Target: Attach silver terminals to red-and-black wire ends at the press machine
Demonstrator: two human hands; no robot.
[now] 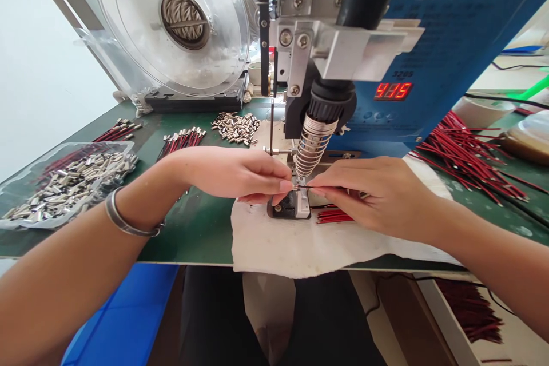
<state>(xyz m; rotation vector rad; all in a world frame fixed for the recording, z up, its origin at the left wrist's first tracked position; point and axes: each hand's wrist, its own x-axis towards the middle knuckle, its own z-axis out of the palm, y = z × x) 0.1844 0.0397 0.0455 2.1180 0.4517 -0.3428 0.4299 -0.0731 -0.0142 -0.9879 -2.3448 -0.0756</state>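
Note:
My left hand (240, 174) and my right hand (377, 194) meet fingertip to fingertip under the coiled metal nozzle (315, 143) of a blue machine (450, 46). Together they pinch a thin red wire (302, 187) with a small metal end, held level just above a metal fixture block (295, 206). Both hands are closed in a pinch. A few more red wires (334, 216) lie on the white cloth (300, 246) below my right hand. A metal bangle (126, 223) circles my left wrist.
A plastic bag of small metal sleeves (64, 183) lies at the left, a loose heap of sleeves (237, 126) and bundles of tipped red wires (182, 138) behind. A large pile of red wires (467, 154) sits right. A clear reel (171, 17) stands at the back.

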